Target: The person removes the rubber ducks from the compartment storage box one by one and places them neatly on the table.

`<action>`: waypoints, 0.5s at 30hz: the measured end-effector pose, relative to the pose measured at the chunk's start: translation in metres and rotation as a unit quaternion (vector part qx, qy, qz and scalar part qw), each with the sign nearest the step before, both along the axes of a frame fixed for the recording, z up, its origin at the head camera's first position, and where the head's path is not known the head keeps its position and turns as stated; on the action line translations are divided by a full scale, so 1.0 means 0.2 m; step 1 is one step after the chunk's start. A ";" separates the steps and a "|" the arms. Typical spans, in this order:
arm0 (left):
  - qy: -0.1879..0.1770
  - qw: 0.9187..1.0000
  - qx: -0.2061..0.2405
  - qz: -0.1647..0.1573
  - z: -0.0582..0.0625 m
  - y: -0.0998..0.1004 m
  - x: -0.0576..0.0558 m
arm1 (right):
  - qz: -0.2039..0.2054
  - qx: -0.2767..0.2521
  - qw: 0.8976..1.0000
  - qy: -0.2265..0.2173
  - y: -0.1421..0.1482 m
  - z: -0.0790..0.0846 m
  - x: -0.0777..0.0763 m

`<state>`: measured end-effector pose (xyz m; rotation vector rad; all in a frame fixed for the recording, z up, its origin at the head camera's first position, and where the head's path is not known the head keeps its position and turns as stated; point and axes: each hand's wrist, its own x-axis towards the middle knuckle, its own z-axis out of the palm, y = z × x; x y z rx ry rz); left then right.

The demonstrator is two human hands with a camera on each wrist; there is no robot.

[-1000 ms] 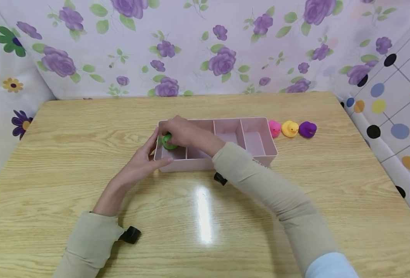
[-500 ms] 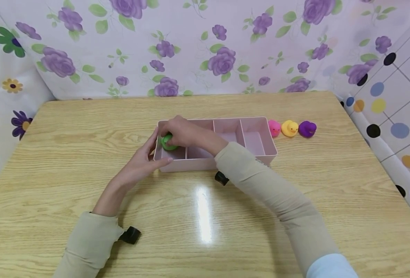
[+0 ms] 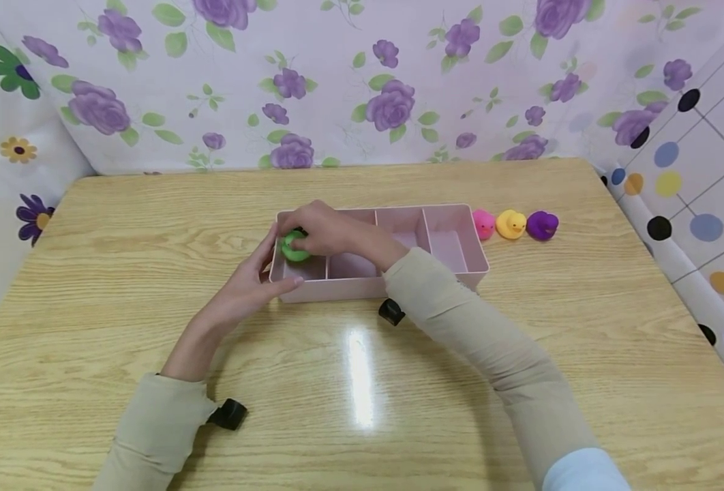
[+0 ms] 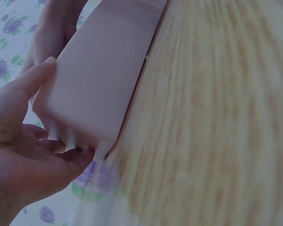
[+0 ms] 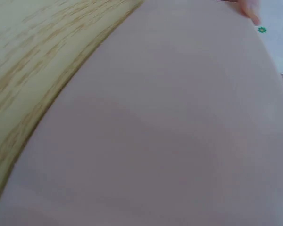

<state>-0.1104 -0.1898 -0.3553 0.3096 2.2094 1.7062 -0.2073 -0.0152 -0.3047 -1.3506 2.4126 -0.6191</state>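
A pink divided box [image 3: 350, 290] lies lengthwise on the table. My left hand [image 3: 248, 283] grips its left end, with the thumb at the front rim and the fingers along the end wall. In the left wrist view, the fingers of that left hand [image 4: 33, 146] bend against the end wall. Inside the leftmost compartment, a green rubber duck [image 3: 293, 249] is held in the fingers of my right hand [image 3: 328, 232], which reaches over the box. Those fingertips are partly hidden. The right wrist view is mostly filled by the box's outer wall [image 5: 155, 117].
Right of the box stand a pink duck [image 3: 483, 224], a yellow duck [image 3: 511, 224] and a purple duck [image 3: 543, 225] in a row. A flowered cloth [image 3: 337, 82] hangs behind the wooden table [image 3: 123, 273], and a dotted cloth [image 3: 705, 204] hangs at the right.
My right hand has shifted slightly up and left, and more of the green duck shows beneath it. The left hand stays on the box's end. The three ducks outside have not moved.
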 end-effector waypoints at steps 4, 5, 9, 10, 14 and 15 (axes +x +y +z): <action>0.005 1.000 0.005 -0.003 0.00 0.00 0.00 | -0.001 -0.014 1.000 -0.012 0.02 0.03 0.00; 0.007 1.000 0.005 -0.005 -0.01 0.00 0.00 | -0.003 -0.019 1.000 -0.017 0.03 0.04 0.00; 0.014 1.000 0.007 -0.008 -0.01 0.00 0.00 | -0.017 -0.051 0.997 -0.052 0.07 0.10 0.00; 0.015 1.000 0.009 -0.008 -0.01 0.00 0.00 | -0.019 -0.059 0.996 -0.059 0.09 0.11 0.00; 0.010 1.000 0.015 -0.001 -0.01 0.00 0.00 | -0.027 -0.090 0.992 -0.082 0.13 0.14 0.01; 0.006 1.000 0.017 0.001 -0.01 0.01 0.00 | -0.027 -0.093 0.992 -0.082 0.14 0.14 0.01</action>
